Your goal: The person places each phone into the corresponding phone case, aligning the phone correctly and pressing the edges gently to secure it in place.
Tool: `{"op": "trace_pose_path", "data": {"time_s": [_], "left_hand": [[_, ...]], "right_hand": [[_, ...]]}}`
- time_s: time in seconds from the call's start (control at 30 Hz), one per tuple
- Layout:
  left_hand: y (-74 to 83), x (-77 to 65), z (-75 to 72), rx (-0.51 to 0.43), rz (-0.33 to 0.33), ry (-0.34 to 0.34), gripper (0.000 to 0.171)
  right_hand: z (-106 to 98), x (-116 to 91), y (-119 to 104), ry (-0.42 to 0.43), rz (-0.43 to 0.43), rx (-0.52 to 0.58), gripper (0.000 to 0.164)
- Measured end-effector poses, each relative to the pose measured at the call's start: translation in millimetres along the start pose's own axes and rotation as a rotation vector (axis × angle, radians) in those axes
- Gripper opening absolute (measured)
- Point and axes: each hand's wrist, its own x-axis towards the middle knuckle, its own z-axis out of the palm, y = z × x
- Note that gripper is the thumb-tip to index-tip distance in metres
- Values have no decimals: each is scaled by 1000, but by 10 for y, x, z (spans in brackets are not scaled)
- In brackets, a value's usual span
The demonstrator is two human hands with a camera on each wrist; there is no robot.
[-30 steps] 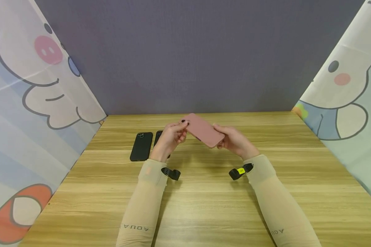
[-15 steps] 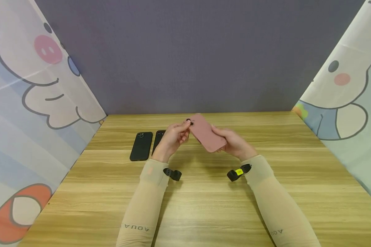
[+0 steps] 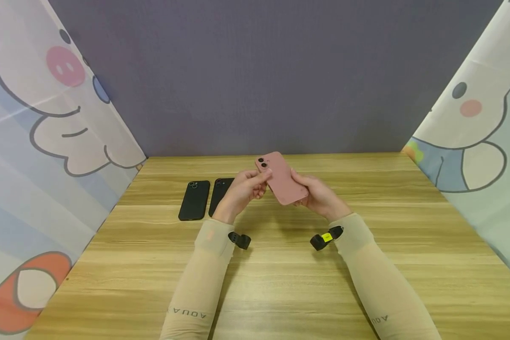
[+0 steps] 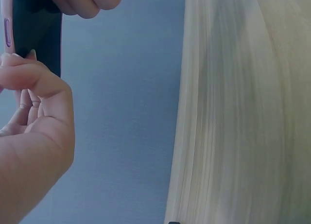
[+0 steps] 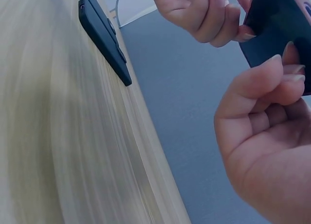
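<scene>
A phone in a pink case (image 3: 285,182) is raised over the far part of the table, tilted, with its back and two dark camera lenses facing the head view. My left hand (image 3: 243,191) pinches its left edge just below the lenses, thumb on the back. At the lower right edge my right hand (image 3: 320,193) grips it, thumb along the side and fingers mostly hidden underneath. From below, the right wrist view shows the dark front of the phone (image 5: 274,27) and both hands' fingertips on it. A side button appears on the pink edge in the left wrist view.
Left of my hands, two black phones lie face down on the wooden table (image 3: 280,283): one at the far left (image 3: 194,200), the other (image 3: 219,194) partly hidden by my left hand. A grey panel (image 3: 272,80) rises behind the table, with printed cloths along both sides.
Both hands turn the pink phone more upright. My left fingers have slid off the lenses to below them, and the left hand has shifted slightly right, uncovering more of the second black phone.
</scene>
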Motion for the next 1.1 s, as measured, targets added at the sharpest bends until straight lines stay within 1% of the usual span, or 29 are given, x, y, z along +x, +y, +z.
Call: {"op": "trace_pose_path", "data": {"time_s": [0.07, 0.17, 0.3, 0.4, 0.53, 0.63, 0.77, 0.93, 1.03, 1.1], "left_hand": [[0, -3, -5, 13, 0, 4, 28], [6, -12, -16, 6, -2, 18, 28], [9, -17, -23, -24, -11, 36, 27], [-2, -13, -25, -44, -25, 37, 26], [-18, -7, -22, -37, -40, 38, 27], [-28, 4, -20, -11, -45, 57, 29], [-35, 22, -5, 29, -46, 104, 34], [-13, 22, 27, 106, -33, 140, 33], [4, 4, 27, 169, -50, 151, 31], [11, -11, 22, 220, -77, 162, 30]], "right_hand": [[7, 7, 1, -9, 2, 1, 42], [13, 14, 2, -19, 7, -6, 41], [22, 18, 0, -34, 12, -58, 40], [28, 22, -2, -26, 24, -94, 39], [29, 24, -5, 13, 46, -99, 39], [23, 15, -12, 31, 56, -132, 37], [6, 7, -13, 50, 61, -179, 33], [-12, 13, 0, 86, 27, -200, 33], [-5, 16, 6, 107, 11, -226, 34], [4, 21, 13, 118, 9, -253, 35]]}}
